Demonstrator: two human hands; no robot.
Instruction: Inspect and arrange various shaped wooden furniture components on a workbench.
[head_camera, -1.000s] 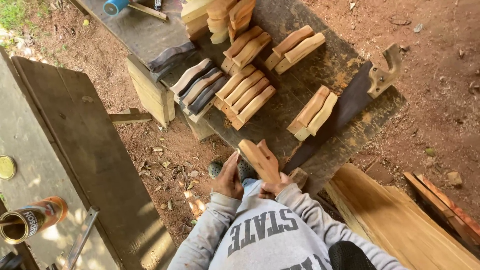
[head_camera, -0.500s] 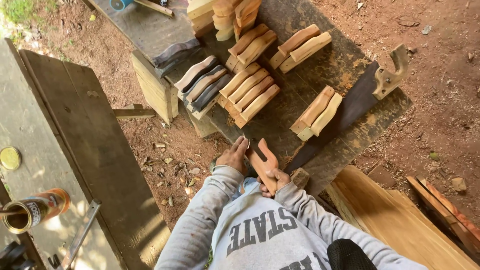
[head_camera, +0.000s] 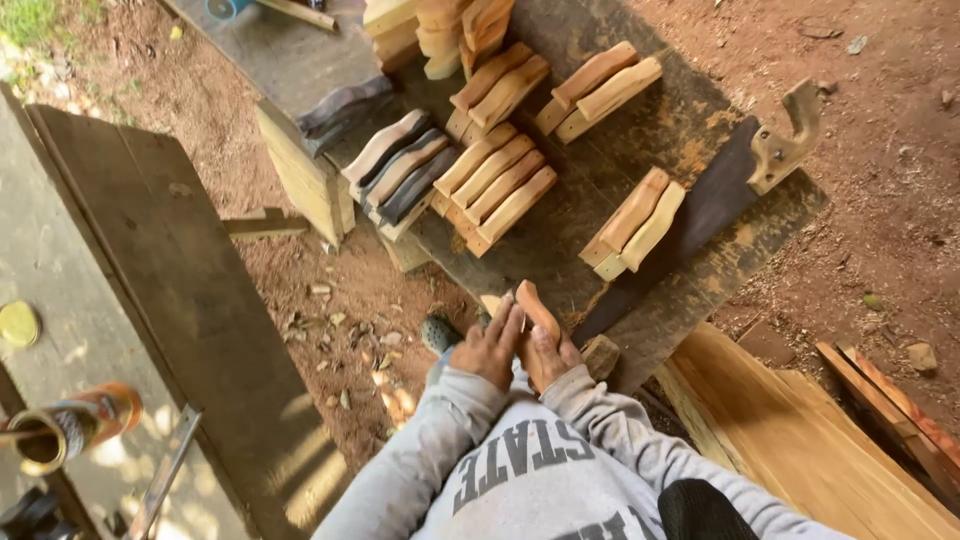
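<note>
A small shaped wooden piece (head_camera: 537, 312), tan and smooth with rounded ends, stands between both hands, its long axis pointing up and away from the body; the right hand (head_camera: 549, 358) grips its lower end, the left hand (head_camera: 490, 348) rests extended fingers flat along its side

The carved wooden piece (head_camera: 537, 312), a second ago lying flatter and showing two lobes between both hands, now stands turned on edge as one narrow strip. The left hand (head_camera: 490, 350) now lies with fingers extended along the piece's left side. The right hand (head_camera: 548, 358) now grips its lower end.
</note>
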